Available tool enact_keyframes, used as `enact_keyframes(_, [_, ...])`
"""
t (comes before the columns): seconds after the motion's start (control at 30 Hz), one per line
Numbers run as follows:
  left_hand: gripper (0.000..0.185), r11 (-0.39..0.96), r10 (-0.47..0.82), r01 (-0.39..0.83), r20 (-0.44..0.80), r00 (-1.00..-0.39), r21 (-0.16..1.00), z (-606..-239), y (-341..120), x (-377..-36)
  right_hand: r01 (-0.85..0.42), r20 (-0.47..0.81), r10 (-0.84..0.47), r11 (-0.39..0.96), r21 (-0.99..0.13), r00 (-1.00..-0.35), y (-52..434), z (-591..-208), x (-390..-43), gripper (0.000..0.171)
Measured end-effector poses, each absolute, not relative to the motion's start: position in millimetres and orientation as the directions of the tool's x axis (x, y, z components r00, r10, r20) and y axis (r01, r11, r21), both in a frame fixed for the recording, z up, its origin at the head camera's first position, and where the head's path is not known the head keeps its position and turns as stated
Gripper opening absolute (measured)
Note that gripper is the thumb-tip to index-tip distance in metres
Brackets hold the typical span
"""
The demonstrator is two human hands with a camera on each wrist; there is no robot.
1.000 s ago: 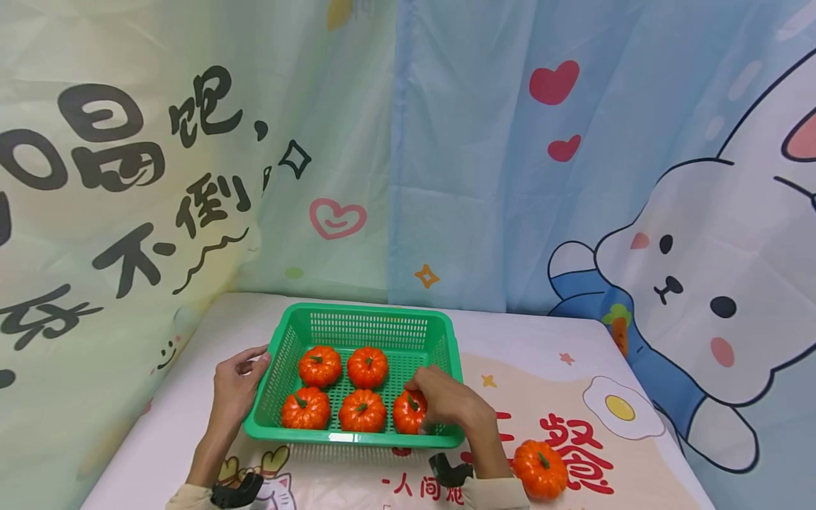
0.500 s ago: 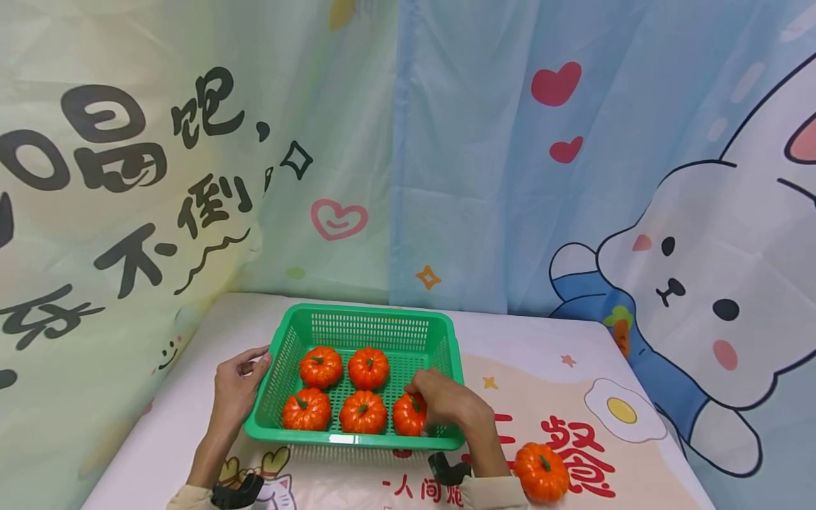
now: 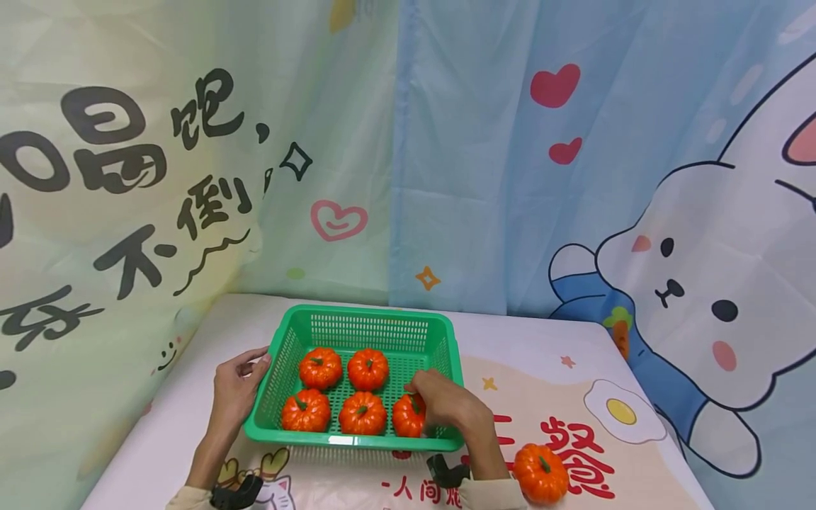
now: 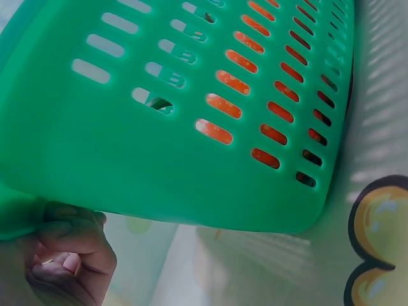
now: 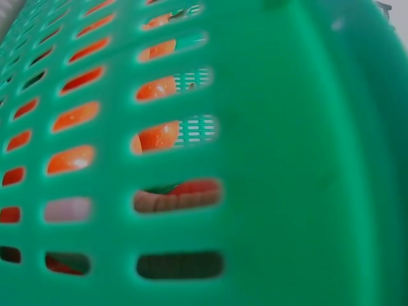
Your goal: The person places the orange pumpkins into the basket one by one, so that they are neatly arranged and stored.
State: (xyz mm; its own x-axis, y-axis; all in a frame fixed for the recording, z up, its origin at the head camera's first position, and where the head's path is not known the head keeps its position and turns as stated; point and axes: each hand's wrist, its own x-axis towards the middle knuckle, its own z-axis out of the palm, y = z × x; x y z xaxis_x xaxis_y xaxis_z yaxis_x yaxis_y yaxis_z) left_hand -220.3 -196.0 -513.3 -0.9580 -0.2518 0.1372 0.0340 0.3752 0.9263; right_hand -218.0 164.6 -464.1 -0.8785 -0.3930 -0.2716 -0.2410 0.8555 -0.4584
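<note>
A green plastic basket [image 3: 357,309] with slotted walls stands on the table, with several small orange pumpkins inside. My left hand [image 3: 234,388] pinches its left rim; in the left wrist view the curled fingers [image 4: 83,245] show under that rim. Inside the front right corner, my right hand [image 3: 451,402] holds a pumpkin [image 3: 406,416] from above. The basket wall hides most of that grasp in the right wrist view, where bits of orange and fingers show through the slots. Beside the held one sits another pumpkin [image 3: 363,413].
One more pumpkin [image 3: 540,473] lies on the tablecloth to the right of the basket, near my right forearm. The printed tablecloth [image 3: 523,347] runs back to a curtain [image 3: 446,177] with cartoon drawings. Another curtain [image 3: 115,304] closes the left side.
</note>
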Motion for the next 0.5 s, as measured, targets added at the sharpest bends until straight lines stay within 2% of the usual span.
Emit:
enact_keyframes(0.17, [0.036,0.373,-0.249,0.038,0.140,-0.958,0.927,-514,-196,-220,-0.228,-0.257,-0.389,0.842,-0.489,-0.885,167,-461,-213,0.074])
enact_keyframes(0.33, [0.035,0.383,-0.256,0.039,0.147,-0.955,0.923,-514,-196,-220,-0.219,-0.202,-0.396,0.788,-0.575,-0.896,174,-454,-205,0.080])
enact_keyframes(0.5, [0.036,0.386,-0.256,0.043,0.151,-0.955,0.921,-514,-196,-219,-0.291,-0.120,-0.437,0.756,-0.586,-0.892,183,-445,-201,0.081])
